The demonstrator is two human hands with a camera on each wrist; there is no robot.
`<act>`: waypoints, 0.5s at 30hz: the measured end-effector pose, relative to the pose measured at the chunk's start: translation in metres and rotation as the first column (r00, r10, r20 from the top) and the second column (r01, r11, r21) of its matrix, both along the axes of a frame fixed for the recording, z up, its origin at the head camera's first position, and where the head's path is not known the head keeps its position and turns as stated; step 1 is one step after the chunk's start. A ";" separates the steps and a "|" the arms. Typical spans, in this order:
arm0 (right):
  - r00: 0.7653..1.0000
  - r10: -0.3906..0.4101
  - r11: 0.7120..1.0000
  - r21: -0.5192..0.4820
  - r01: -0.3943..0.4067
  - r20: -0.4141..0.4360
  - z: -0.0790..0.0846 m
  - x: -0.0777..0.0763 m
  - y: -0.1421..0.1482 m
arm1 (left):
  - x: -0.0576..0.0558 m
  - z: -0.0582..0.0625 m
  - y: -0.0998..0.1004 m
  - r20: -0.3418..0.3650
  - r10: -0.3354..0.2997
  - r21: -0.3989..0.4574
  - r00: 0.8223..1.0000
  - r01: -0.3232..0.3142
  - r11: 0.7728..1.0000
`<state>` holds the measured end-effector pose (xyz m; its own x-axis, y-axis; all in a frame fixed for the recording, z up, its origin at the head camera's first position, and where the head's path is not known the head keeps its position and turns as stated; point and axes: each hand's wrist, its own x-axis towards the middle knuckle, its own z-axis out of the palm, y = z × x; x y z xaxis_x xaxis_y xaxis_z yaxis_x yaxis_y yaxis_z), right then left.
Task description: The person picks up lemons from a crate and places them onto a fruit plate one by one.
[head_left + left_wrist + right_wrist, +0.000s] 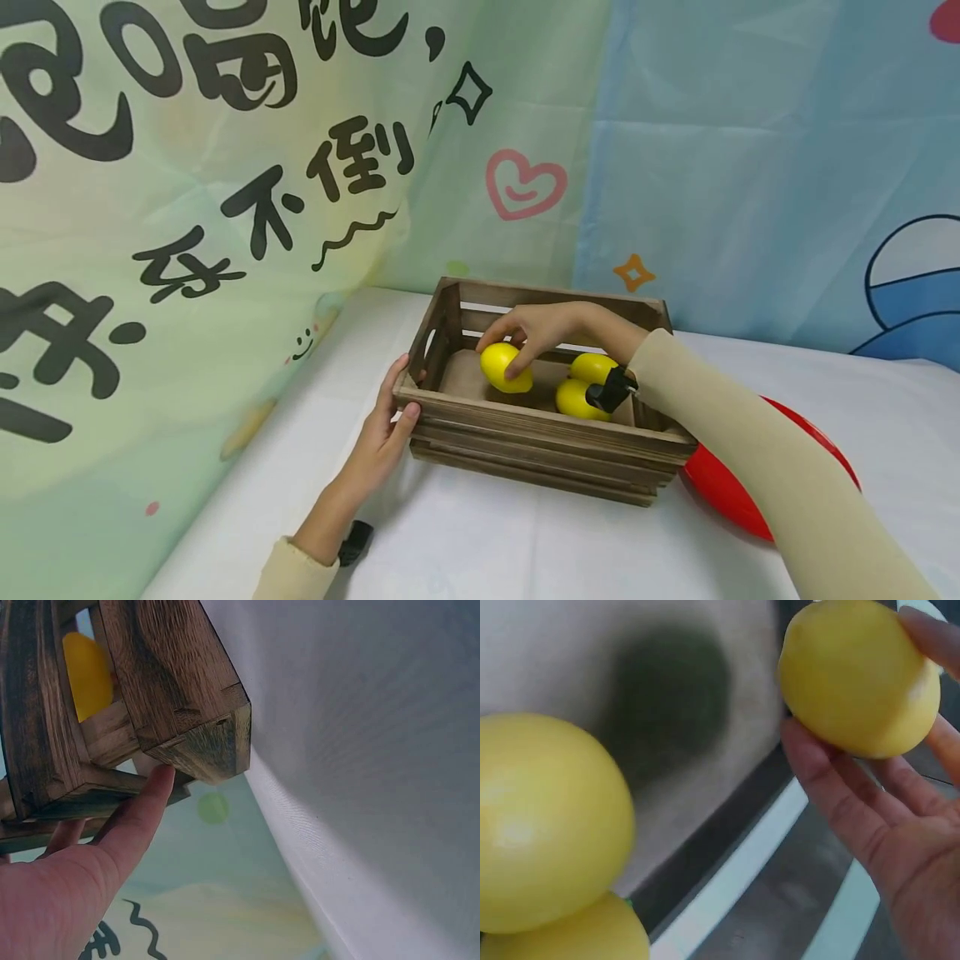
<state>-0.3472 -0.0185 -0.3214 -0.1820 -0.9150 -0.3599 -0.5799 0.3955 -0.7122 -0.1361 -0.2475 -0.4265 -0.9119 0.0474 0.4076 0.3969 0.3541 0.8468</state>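
My right hand (542, 329) grips a yellow lemon (504, 369) inside a brown slatted wooden crate (525, 425). In the right wrist view, thumb and fingers curl round that lemon (859, 679), and its shadow falls on the crate floor. Two more lemons (582, 400) lie in the crate's right end, under my right wrist. With my left hand (386, 429) I hold the crate's left end at the front corner, thumb on the front. The left wrist view shows a finger (146, 806) against the wooden slats (172, 667) and a lemon (88, 675) through a gap.
A red round plate (731, 492) lies on the white tablecloth (480, 542) right of the crate, partly covered by my right sleeve. Behind the table hangs a printed cloth backdrop (697, 167) with dark lettering and drawings. Black wrist cameras (611, 389) sit on both wrists.
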 end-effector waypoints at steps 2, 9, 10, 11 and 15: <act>1.000 -0.003 1.000 -0.021 0.003 0.007 0.003 0.000 0.002 | -0.002 -0.001 0.002 -0.008 -0.003 0.002 1.000 0.003 1.000; 0.997 -0.049 0.996 -0.071 0.054 0.061 0.009 0.000 0.006 | -0.002 0.001 0.005 0.000 -0.005 -0.014 1.000 0.005 1.000; 0.996 -0.062 0.995 -0.072 0.067 0.065 0.010 0.000 0.006 | -0.001 0.001 0.005 0.002 -0.001 -0.017 1.000 0.001 1.000; 0.994 -0.083 0.994 -0.068 0.088 0.074 0.012 0.001 0.005 | -0.001 0.002 0.004 0.002 0.004 -0.019 1.000 -0.004 1.000; 0.990 -0.107 0.990 -0.087 0.115 0.087 0.020 0.001 0.002 | 0.001 0.003 0.003 -0.005 0.015 -0.024 1.000 -0.016 1.000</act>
